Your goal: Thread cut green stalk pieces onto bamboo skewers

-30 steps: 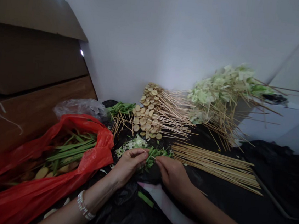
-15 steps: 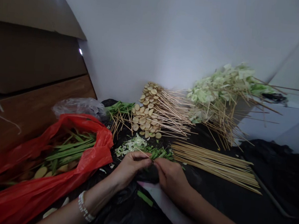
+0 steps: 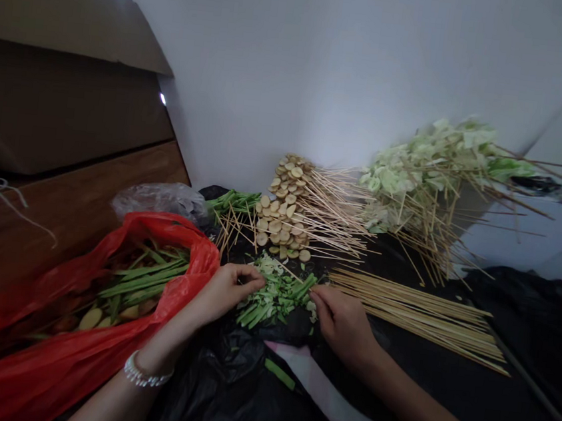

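Over a heap of chopped green vegetable pieces point(image 3: 272, 296), my two hands are apart. My left hand point(image 3: 225, 292) is closed at the heap's left side, thumb and fingertips together; whatever they hold, if anything, is too small to make out. On the right, my right hand point(image 3: 345, 318) pinches a thin wooden skewer point(image 3: 290, 272), which slants up and left across the heap. Green stalk pieces point(image 3: 306, 285) are by its fingertips, and I cannot tell whether they are on the skewer. Right beside this hand lies a bundle of bare skewers point(image 3: 415, 315).
A red plastic bag point(image 3: 188, 274) with green stalks and potato slices stands left. Behind the heap lie skewered potato slices point(image 3: 284, 221), skewered greens point(image 3: 236, 202) and skewered cabbage leaves point(image 3: 427, 155) against the white wall point(image 3: 277, 56). Black plastic point(image 3: 222, 385) covers the surface.
My hands were together over the heap, fingertips meeting at a skewer. They have now moved apart, left hand leftward and right hand rightward, uncovering the chopped greens. The view has shifted slightly.
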Demonstrator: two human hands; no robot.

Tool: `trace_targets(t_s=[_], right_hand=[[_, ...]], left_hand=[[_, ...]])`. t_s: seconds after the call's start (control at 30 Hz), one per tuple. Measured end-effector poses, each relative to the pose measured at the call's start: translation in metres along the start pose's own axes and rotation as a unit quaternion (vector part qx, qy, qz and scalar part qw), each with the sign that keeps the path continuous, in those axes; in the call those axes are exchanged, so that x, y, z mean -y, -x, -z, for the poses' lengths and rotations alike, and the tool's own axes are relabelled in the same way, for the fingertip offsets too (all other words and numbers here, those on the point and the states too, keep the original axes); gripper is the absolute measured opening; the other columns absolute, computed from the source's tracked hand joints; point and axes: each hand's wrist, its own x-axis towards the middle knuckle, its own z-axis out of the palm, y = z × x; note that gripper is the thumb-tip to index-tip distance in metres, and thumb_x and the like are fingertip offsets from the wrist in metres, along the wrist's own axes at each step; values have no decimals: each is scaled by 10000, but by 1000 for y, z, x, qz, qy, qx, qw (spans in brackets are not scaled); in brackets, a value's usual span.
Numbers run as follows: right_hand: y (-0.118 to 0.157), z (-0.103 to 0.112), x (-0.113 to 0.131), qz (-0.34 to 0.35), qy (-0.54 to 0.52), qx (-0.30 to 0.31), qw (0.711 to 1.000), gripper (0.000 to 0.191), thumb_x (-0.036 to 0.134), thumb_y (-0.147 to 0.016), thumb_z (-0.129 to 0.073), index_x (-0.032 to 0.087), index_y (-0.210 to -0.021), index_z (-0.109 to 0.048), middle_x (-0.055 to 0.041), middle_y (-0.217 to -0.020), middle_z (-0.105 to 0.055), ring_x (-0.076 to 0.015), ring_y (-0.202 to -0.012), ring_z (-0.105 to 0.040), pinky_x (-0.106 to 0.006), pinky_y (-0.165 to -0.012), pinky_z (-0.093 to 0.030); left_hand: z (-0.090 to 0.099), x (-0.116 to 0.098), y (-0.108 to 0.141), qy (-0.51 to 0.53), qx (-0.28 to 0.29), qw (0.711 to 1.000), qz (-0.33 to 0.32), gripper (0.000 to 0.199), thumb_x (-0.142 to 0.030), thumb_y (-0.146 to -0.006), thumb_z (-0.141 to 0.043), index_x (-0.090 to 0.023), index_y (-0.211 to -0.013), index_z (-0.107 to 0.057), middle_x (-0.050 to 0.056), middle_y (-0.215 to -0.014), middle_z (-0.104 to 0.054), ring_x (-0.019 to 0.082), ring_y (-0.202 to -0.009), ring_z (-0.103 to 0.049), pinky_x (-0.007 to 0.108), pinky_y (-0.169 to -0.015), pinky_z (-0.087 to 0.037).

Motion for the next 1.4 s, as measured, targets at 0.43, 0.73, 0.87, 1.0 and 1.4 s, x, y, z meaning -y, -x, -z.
trace_targets(t_s=[0.43, 0.73, 0.87, 1.0, 1.4], right_hand=[[0, 1, 4, -8, -15, 28, 999, 253, 218, -943, -397, 192, -813, -613, -22, -737, -642, -143, -675, -587, -237, -645, -391], [1, 1, 4, -15, -22, 33, 999, 248, 227, -945, -398, 192, -813, -606, -17, -732, -634, -136, -667, -572, -233, -647, -378], [1, 0, 3, -21, -16, 47, 999, 266, 233, -949, -388, 190, -790, -596, -20, -729, -629, -137, -660, -562, -237, -640, -367], [1, 0, 2, -24, -15, 54, 998, 265, 234, -950, -384, 191, -807, -602, -28, -753, -641, -145, -694, -579, -238, -666, -372], [3, -4, 0, -22, 1, 69, 997, 256, 229, -951, -380, 193, -813, -592, -29, -761, -642, -151, -712, -590, -237, -671, -375]], left_hand=[[-19, 16, 5, -304, -5, 947, -106, 113, -160, -758, -615, -205, -752, -719, 56, -793, -620, 191, -778, -553, 276, -718, -390], [-17, 10, -3, 70, -122, 990, -8, 287, -320, -729, -712, -157, -962, -673, 53, -817, -701, 175, -774, -628, 272, -733, -464], [-19, 9, -4, 280, -101, 951, 79, 485, -297, -629, -812, -146, -1063, -657, 19, -802, -705, 116, -716, -640, 225, -719, -493], [-20, 6, -3, 384, -97, 906, 152, 364, -168, -604, -834, -113, -943, -713, 17, -790, -697, 63, -653, -623, 139, -627, -490], [-24, 2, 0, 399, -85, 898, 168, 300, -178, -575, -854, -116, -837, -721, 59, -793, -733, 81, -644, -646, 142, -590, -502]])
